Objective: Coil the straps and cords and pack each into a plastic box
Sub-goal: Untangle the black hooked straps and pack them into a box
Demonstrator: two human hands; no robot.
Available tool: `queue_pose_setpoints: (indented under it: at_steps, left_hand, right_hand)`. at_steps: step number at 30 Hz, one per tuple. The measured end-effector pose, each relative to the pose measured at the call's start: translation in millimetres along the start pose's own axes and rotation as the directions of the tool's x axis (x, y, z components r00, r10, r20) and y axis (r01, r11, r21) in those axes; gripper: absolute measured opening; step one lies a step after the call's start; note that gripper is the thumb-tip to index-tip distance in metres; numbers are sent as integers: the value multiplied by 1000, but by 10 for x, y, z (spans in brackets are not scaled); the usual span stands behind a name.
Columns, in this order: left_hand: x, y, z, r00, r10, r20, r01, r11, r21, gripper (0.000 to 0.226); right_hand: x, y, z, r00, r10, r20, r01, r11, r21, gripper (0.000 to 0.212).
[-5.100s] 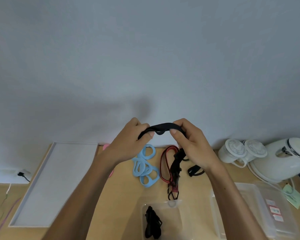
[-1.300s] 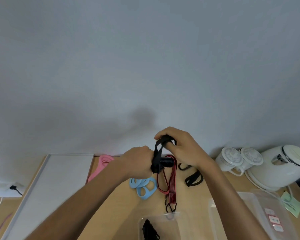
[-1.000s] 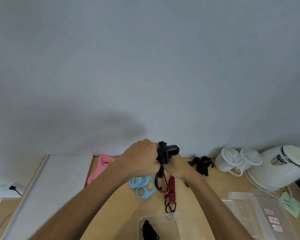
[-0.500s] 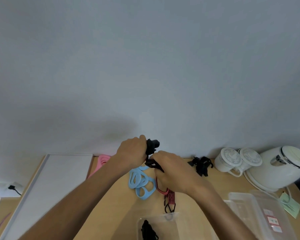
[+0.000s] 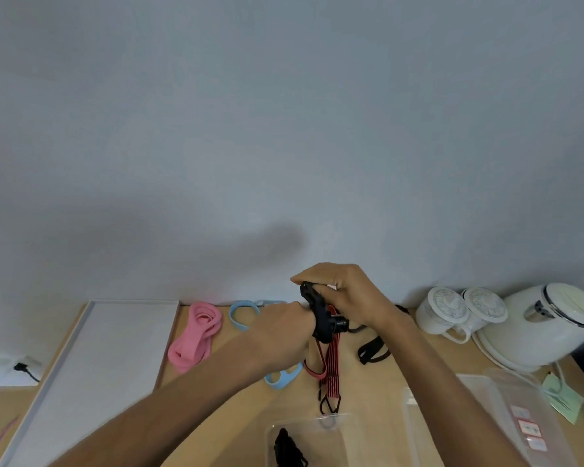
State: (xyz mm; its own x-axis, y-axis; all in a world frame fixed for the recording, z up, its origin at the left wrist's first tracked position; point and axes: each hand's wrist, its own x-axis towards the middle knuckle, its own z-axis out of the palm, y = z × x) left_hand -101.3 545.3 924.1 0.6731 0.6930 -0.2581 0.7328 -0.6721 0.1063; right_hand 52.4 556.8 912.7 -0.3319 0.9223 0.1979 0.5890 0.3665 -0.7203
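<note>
Centre frame, above the counter (image 5: 236, 409), both my hands grip the black strap (image 5: 321, 318): left hand (image 5: 284, 328) pins the coil, right hand (image 5: 348, 298) guides the loose end tight. The open plastic box (image 5: 321, 433) waits at the bottom edge.

My left hand (image 5: 285, 326) hides most blue straps (image 5: 281, 379); clear box (image 5: 304, 439) is cut off at the bottom edge.

**Two hands holding a black strap above a wooden table**

The left hand (image 5: 284, 332) and right hand (image 5: 348, 294) grip a bunched black strap (image 5: 322, 320) between them. Beneath the hands lie a red-and-black bungee cord (image 5: 331, 369) and blue loops (image 5: 284, 379). Left of them sits a pink band (image 5: 196, 335). Nearer the person, a clear plastic box (image 5: 317, 439) holds a dark coiled strap.
</note>
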Motion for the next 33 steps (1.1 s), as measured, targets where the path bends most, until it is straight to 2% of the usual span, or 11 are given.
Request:
queue_pose_setpoints:
  at_steps: [3, 5, 8, 12, 17, 22, 27, 33]
  left_hand:
    - [-35, -34, -3, 998, -12, -58, 8, 997, -72, 32]
    - [-32, -59, -24, 993, -44, -107, 27, 988, -154, 31]
    - [-27, -66, -90, 982, -136, -134, 100, 964, -245, 32]
    - [-4, -88, -128, 966, -234, -111, 199, 945, -260, 30]
    - [23, -163, -110, 954, -271, -127, 219, 922, -319, 3]
    - [58, -218, 35, 954, -275, -116, 187, 853, -488, 21]
    - [2, -209, 9, 938, -289, -192, 147, 832, -535, 31]
    - [-47, -151, -18, 930, -330, -160, 156, 750, -642, 61]
  right_hand:
    - [-58, 79, 79, 990, 135, 38, -140, 941, 307, 35]
    - [-87, 88, 111, 982, 176, 63, -186, 897, 400, 38]
    - [-74, 120, 203, 977, 215, 1, -206, 938, 278, 38]
    - [-76, 168, 341, 953, 302, -12, -288, 920, 264, 27]
    - [-103, 125, 405, 919, 395, -9, -373, 875, 308, 21]
    - [-125, 57, 431, 892, 451, 36, -440, 846, 302, 38]
    - [-92, -3, 391, 896, 444, 34, -433, 852, 294, 41]
    - [-142, -47, 404, 915, 400, 60, -400, 872, 283, 42]
